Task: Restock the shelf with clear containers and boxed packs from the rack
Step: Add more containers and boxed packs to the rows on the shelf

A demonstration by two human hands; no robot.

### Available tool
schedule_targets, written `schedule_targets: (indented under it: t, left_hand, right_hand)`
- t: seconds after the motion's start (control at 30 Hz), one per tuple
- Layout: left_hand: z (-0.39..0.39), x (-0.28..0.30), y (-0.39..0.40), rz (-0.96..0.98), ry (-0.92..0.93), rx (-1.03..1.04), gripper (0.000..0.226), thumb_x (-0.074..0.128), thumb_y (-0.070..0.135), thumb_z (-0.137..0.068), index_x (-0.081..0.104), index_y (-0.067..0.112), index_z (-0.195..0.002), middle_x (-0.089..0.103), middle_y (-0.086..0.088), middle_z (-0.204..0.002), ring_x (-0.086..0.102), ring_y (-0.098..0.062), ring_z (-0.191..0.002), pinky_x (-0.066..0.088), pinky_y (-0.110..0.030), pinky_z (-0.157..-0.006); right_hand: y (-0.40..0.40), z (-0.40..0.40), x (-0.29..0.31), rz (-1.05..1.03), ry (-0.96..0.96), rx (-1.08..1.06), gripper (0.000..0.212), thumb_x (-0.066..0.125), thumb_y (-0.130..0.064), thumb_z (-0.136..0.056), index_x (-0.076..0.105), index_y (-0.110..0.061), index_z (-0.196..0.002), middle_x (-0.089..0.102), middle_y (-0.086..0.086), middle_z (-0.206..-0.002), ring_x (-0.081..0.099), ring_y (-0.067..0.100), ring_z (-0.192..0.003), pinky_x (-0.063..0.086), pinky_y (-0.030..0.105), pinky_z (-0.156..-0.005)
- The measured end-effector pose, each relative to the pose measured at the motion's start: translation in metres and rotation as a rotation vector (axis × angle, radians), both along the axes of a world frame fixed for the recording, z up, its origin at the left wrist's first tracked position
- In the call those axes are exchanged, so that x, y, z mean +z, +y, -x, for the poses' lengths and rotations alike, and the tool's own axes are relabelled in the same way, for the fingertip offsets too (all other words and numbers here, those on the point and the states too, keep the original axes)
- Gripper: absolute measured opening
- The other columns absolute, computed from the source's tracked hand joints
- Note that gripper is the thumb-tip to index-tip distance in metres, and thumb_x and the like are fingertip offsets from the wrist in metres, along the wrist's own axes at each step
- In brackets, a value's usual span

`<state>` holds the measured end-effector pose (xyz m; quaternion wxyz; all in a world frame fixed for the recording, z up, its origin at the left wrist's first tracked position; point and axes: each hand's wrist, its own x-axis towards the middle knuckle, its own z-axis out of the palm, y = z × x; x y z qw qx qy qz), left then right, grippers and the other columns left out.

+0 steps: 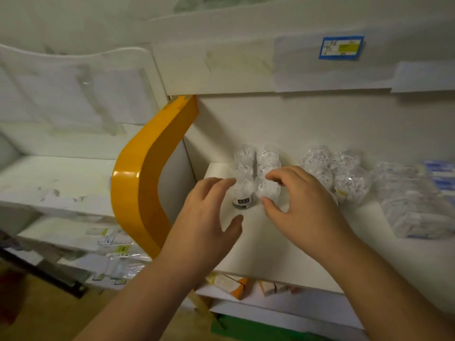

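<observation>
On the white shelf [270, 242], both hands sit at the front of a double row of clear tubs, fingers spread & loosely curled, neither holding anything as far as I can tell. Left hand [206, 217] fingertips are just beside or touching the near-left tub [242, 193]; right hand [302, 207] index & thumb bracket the near-right tub [267, 189], contact can't be confirmed. Both tubs stand upright, long axis vertical, straight ahead of the fingers toward the back wall, w/ more tubs of the same row behind them. Each hand is nearest its own tub, so the next move is prob. a small nudge or squaring-up, not a reach. A second group of tubs [334, 171] stands just right of the right hand; wrapped packs [413, 205] lie further right, well apart. Near-left tub has a dark label low on its side, writing too small to read. Blue & yellow price tag [341, 47] on the shelf edge above, text unreadable. Orange curved panel [147, 173] stands left of the bay; orange & white boxes [236, 284] lie on the shelf below.
</observation>
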<state>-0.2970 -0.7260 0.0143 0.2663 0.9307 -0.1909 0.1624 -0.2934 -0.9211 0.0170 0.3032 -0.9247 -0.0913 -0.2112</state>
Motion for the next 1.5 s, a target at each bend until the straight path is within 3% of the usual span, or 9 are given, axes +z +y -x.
schedule_targets:
  t: [0.1, 0.27, 0.4, 0.67, 0.87, 1.0, 1.2, 1.33, 1.5]
  left_hand:
    - [0.027, 0.012, 0.031, 0.060, -0.030, -0.023, 0.064, 0.065, 0.040, -0.084, 0.032, 0.045, -0.139, 0.033, 0.025, -0.135, 0.040, 0.005, -0.113, 0.046, -0.018, -0.091]
    - [0.066, 0.020, 0.127, 0.208, 0.020, 0.003, 0.059, 0.063, 0.040, -0.084, 0.037, 0.046, -0.136, 0.038, 0.029, -0.126, 0.048, 0.005, -0.110, 0.053, -0.020, -0.077]
    - [0.088, 0.019, 0.223, 0.218, -0.023, 0.116, 0.057, 0.064, 0.039, -0.084, 0.040, 0.042, -0.136, 0.042, 0.021, -0.128, 0.050, 0.000, -0.113, 0.055, -0.032, -0.080]
    - [0.101, 0.016, 0.331, 0.207, -0.022, 0.235, 0.056, 0.062, 0.040, -0.087, 0.037, 0.042, -0.138, 0.036, 0.023, -0.132, 0.049, -0.007, -0.117, 0.050, -0.034, -0.091]
    - [0.060, -0.004, 0.352, 0.238, 0.011, 0.226, 0.055, 0.062, 0.039, -0.088, 0.037, 0.043, -0.137, 0.032, 0.028, -0.128, 0.047, -0.006, -0.120, 0.050, -0.034, -0.093]
    - [0.016, -0.010, 0.369, 0.193, 0.013, 0.217, 0.055, 0.063, 0.038, -0.087, 0.038, 0.044, -0.136, 0.032, 0.028, -0.130, 0.050, 0.001, -0.109, 0.049, -0.024, -0.085]
    - [-0.048, -0.008, 0.403, 0.155, 0.021, 0.199, 0.055, 0.064, 0.035, -0.086, 0.040, 0.043, -0.135, 0.033, 0.030, -0.124, 0.049, -0.001, -0.112, 0.049, -0.028, -0.090]
    - [-0.087, -0.012, 0.410, 0.181, 0.061, 0.170, 0.054, 0.064, 0.037, -0.086, 0.040, 0.045, -0.134, 0.031, 0.034, -0.122, 0.048, 0.008, -0.103, 0.047, -0.023, -0.086]
    - [-0.152, -0.019, 0.408, 0.154, 0.059, 0.031, 0.054, 0.065, 0.035, -0.085, 0.043, 0.038, -0.134, 0.036, 0.026, -0.126, 0.048, -0.002, -0.112, 0.048, -0.031, -0.095]
  right_hand:
    - [0.029, 0.020, 0.009, -0.022, -0.024, -0.002, 0.036, 0.070, -0.029, -0.083, 0.060, -0.025, -0.118, 0.058, -0.013, -0.112, 0.055, 0.006, -0.104, 0.044, 0.020, -0.088]
    - [0.107, 0.058, 0.024, -0.059, -0.019, 0.020, 0.034, 0.069, -0.031, -0.085, 0.058, -0.033, -0.117, 0.052, -0.019, -0.109, 0.052, -0.002, -0.098, 0.041, 0.010, -0.083]
    - [0.181, 0.080, 0.028, -0.078, -0.042, 0.073, 0.030, 0.066, -0.032, -0.085, 0.057, -0.036, -0.113, 0.053, -0.020, -0.106, 0.054, 0.001, -0.101, 0.048, 0.023, -0.089]
    - [0.282, 0.091, 0.024, -0.039, -0.046, 0.158, 0.033, 0.067, -0.033, -0.084, 0.057, -0.033, -0.116, 0.051, -0.020, -0.111, 0.053, -0.001, -0.103, 0.049, 0.027, -0.091]
    - [0.317, 0.056, 0.008, -0.024, -0.019, 0.160, 0.035, 0.068, -0.034, -0.085, 0.054, -0.038, -0.118, 0.048, -0.025, -0.114, 0.049, -0.004, -0.107, 0.047, 0.023, -0.093]
    - [0.341, 0.007, -0.004, -0.045, 0.003, 0.151, 0.037, 0.066, -0.035, -0.086, 0.055, -0.036, -0.121, 0.047, -0.024, -0.116, 0.047, -0.005, -0.106, 0.045, 0.018, -0.091]
    - [0.373, -0.074, -0.009, -0.035, 0.054, 0.149, 0.038, 0.064, -0.036, -0.086, 0.054, -0.034, -0.123, 0.045, -0.023, -0.116, 0.046, -0.001, -0.110, 0.036, 0.011, -0.089]
    - [0.379, -0.106, -0.011, -0.029, 0.078, 0.112, 0.035, 0.064, -0.033, -0.085, 0.055, -0.032, -0.119, 0.049, -0.017, -0.116, 0.049, 0.005, -0.108, 0.043, 0.022, -0.094]
    - [0.379, -0.134, -0.020, -0.020, 0.073, -0.004, 0.038, 0.066, -0.032, -0.084, 0.055, -0.032, -0.120, 0.048, -0.018, -0.118, 0.049, 0.005, -0.112, 0.042, 0.021, -0.096]
